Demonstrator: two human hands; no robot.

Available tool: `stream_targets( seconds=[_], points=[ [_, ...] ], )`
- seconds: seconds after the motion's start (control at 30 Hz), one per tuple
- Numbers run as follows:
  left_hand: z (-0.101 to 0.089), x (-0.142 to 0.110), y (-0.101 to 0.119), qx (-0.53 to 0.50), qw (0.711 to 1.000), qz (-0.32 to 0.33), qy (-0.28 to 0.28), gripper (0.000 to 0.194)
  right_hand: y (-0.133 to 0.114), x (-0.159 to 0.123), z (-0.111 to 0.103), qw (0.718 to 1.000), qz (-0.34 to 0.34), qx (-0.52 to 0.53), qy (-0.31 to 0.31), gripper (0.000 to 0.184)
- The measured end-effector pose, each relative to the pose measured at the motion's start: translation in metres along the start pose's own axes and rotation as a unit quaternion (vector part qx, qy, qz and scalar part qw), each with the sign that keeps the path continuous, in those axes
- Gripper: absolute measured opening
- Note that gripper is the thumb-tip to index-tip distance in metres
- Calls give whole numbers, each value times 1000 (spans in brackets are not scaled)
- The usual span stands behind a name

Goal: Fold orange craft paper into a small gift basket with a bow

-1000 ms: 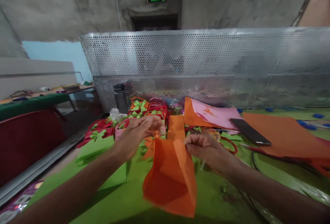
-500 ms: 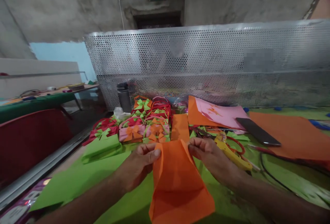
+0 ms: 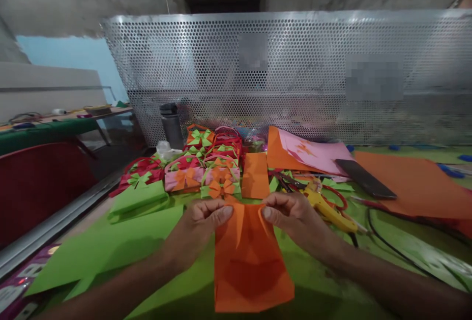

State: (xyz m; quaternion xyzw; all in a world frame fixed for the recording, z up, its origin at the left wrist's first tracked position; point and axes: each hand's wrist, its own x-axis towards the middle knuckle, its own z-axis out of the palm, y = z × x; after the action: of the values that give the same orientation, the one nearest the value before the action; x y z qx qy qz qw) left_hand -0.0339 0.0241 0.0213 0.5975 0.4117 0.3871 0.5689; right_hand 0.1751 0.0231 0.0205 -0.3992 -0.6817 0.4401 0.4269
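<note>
An orange paper bag lies flat on the green table cover in front of me. My left hand pinches its top left corner and my right hand pinches its top right corner, both with fingers closed on the paper edge. Just behind the bag sits a cluster of small paper gift bags with bows in pink, green, red and orange.
A yellow glue gun and red scissors lie right of my right hand. Orange sheets, a pink sheet and a black phone lie further right. Green paper lies left. A grey bottle stands before the perforated metal screen.
My left hand came down from the air and took hold of the bag's top left corner. Both hands then pressed the bag down flatter on the table.
</note>
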Motion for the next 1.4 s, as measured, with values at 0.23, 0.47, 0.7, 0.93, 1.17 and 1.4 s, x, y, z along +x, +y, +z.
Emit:
stream_targets(
  seconds=[0.23,0.47,0.7,0.93,1.17,1.4],
  points=[
    [5,-2,8,70,997,12,-11,28,-10,-8,4,995,2,-83,55,22],
    [11,-1,13,31,996,-14,-83,23,-15,-11,7,976,-55,-196,77,19],
    [13,-2,9,78,995,-13,-62,32,-13,-13,9,957,-102,-257,87,17],
    [2,3,18,209,975,-34,-69,25,-11,-15,13,941,-156,-289,82,16],
    [-3,5,17,37,990,-113,-74,25,-6,-10,7,905,-233,-346,83,23],
    [2,4,8,-115,986,-109,-42,22,-17,-11,-12,858,-188,-475,55,31]
  ],
)
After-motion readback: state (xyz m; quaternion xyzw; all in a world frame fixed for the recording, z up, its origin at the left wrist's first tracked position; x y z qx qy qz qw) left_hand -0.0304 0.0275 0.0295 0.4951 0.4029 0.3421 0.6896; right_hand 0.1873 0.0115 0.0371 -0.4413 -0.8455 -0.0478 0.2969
